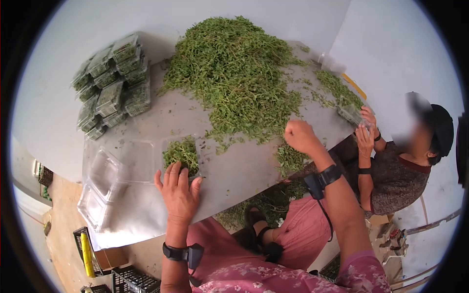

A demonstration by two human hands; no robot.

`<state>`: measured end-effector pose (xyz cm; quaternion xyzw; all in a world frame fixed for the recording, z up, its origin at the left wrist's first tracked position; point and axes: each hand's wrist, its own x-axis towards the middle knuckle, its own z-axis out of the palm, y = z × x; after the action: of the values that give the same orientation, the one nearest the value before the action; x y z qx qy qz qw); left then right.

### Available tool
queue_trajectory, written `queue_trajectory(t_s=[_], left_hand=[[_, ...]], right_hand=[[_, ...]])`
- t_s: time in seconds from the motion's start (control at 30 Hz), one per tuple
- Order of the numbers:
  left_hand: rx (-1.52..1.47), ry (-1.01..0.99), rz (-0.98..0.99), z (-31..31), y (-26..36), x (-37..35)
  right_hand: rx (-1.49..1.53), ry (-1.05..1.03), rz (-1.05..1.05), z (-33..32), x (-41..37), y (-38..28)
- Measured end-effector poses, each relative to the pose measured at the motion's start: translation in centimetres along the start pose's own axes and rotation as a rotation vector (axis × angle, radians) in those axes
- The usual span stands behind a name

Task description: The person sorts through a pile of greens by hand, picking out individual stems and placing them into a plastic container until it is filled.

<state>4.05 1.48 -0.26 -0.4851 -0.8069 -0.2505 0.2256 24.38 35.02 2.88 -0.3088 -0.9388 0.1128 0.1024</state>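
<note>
On the metal table (pixel 220 176) a clear clamshell box (pixel 139 161) lies open, its right half holding green sprigs (pixel 181 151). My left hand (pixel 179 191) rests with spread fingers on the near edge of those sprigs. Beyond them rises a large heap of green leafy stems (pixel 234 73). My right hand (pixel 300 136) is closed at the heap's lower right edge, above a small clump of stems (pixel 289 158); what it holds, if anything, is hidden.
Filled boxes (pixel 112 80) are stacked at the back left. Empty clear boxes (pixel 100 188) lie at the left edge. A co-worker (pixel 403 176) at the right holds a clear box (pixel 350 113). Black crates (pixel 132 281) stand on the floor below.
</note>
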Motion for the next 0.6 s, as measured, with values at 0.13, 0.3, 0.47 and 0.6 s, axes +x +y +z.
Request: queue_trajectory(t_s=[0.13, 0.3, 0.47, 0.6], left_hand=[[0.0, -0.003, 0.001, -0.1, 0.1, 0.1], [-0.011, 0.015, -0.003, -0.1, 0.3, 0.2], [0.001, 0.022, 0.011, 0.2, 0.2, 0.0], [0.022, 0.015, 0.031, 0.4, 0.0, -0.1]], right_hand=[[0.262, 0.208, 0.165, -1.5, -0.7, 1.5], [0.36, 0.403, 0.143, -1.0, -0.5, 3.2], [0.349, 0.283, 0.132, -0.3, -0.5, 2.9], [0.36, 0.145, 0.164, -0.3, -0.5, 1.7]])
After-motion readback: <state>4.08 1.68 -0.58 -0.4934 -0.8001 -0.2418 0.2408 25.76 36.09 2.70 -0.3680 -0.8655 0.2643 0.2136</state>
